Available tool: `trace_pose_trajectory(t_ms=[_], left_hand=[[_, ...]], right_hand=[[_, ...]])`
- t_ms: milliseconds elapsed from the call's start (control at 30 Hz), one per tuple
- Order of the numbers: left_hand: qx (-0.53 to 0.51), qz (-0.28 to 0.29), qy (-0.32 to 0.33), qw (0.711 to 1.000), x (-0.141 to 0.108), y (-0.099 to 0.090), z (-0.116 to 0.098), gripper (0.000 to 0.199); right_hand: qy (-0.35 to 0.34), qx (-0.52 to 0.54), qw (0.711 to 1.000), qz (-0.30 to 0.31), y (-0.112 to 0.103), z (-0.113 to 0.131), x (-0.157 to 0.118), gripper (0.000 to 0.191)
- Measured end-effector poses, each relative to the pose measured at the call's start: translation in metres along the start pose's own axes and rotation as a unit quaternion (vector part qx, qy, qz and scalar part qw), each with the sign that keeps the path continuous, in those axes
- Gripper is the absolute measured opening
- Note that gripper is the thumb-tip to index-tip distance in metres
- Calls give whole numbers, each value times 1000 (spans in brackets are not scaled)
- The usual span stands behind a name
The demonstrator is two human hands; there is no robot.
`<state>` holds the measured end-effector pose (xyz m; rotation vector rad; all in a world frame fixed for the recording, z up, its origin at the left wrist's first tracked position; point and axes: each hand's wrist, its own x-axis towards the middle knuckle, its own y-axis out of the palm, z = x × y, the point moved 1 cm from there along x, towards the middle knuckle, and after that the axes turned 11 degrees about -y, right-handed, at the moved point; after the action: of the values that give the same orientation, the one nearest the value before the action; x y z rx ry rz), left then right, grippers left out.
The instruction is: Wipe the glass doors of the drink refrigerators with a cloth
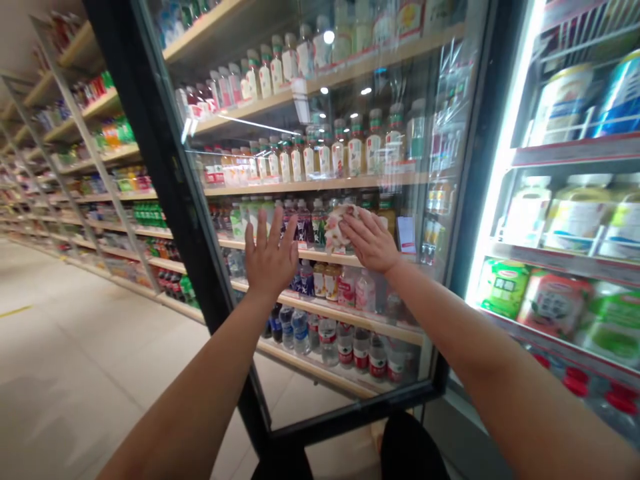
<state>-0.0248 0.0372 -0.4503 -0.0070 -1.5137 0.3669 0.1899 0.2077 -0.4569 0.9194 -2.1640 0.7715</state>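
Observation:
A glass door with a dark frame (357, 417) stands open in front of me. Flat against its pane, with fingers spread, is my left hand (271, 257), holding nothing. To its right, my right hand (370, 241) presses a crumpled, light patterned cloth (339, 228) to the glass. The cloth lies under the fingertips and sticks out on their left side. Bottles on wooden shelves show through the pane behind both hands.
At the right is a lit cooler with bottles and cartons on wire shelves (565, 157). Long store shelves (107, 157) run along the left above a pale tiled floor (75, 347). My dark-clad knees show at the bottom, below the door's lower edge.

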Motion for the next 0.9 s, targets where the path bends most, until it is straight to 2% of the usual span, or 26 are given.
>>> trace_pose_trajectory(t_ms=[100, 200, 300, 400, 433, 500, 600, 667, 767, 900], left_hand=[[-19, -12, 23, 999, -2, 0, 4, 59], [-52, -16, 48, 997, -3, 2, 10, 61], [-55, -6, 61, 997, -3, 2, 12, 57], [-36, 9, 40, 999, -4, 0, 11, 54], [-31, 7, 36, 999, -4, 0, 11, 53], [-23, -7, 46, 999, -4, 0, 10, 53], [-10, -43, 85, 995, -5, 1, 11, 54], [-10, -60, 102, 993, -8, 2, 11, 56], [-29, -31, 127, 991, -22, 2, 9, 53], [-33, 27, 191, 981, -45, -5, 4, 43]], right_hand=[[106, 33, 994, -17, 0, 21, 12, 50], [192, 117, 972, -66, 5, 60, 41, 58], [178, 263, 942, -106, 11, 100, 79, 65], [175, 350, 912, -124, 9, 118, 107, 70], [173, 355, 911, -122, 5, 117, 113, 70], [159, 317, 929, -106, -5, 104, 117, 68], [145, 155, 975, -64, -19, 65, 108, 59], [157, 44, 986, -35, -23, 37, 94, 56], [158, -30, 987, 2, -17, 6, 69, 54], [138, -50, 989, 20, -6, -5, 48, 54]])
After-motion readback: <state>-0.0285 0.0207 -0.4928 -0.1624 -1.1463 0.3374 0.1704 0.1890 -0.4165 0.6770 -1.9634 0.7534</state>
